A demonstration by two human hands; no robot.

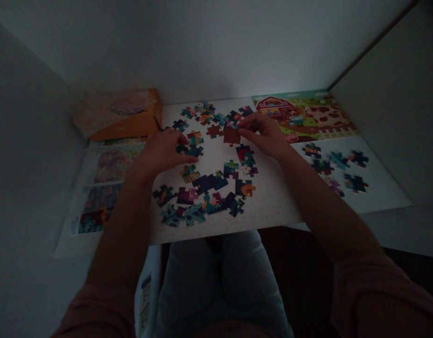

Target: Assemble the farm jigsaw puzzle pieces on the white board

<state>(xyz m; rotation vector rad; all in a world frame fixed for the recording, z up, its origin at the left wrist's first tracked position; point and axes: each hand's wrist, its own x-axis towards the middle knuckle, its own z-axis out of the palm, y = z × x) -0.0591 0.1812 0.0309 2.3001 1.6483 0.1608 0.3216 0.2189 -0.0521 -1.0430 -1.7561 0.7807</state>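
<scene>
My right hand [263, 134] pinches a plain reddish-brown jigsaw puzzle piece [232, 135] at its right edge, above the far part of the table. Beside it lies another brown piece [214, 131]. On the left, my left hand [166, 151] is open, thumb and fingers apart around dark blue pieces [194, 151] that lie on the table; whether it touches them I cannot tell. An orange-and-teal piece [191, 174] sits just below its thumb. Several more loose pieces form a rough ring between my hands, among them a piece with a red round shape [243, 154].
An orange box [149, 117] stands at the back left on the white table [272, 202]. Printed picture sheets [100, 197] lie under my left forearm. A farm picture [307, 117] lies at the back right, with several loose pieces [357, 183] nearer me. Walls close in the table.
</scene>
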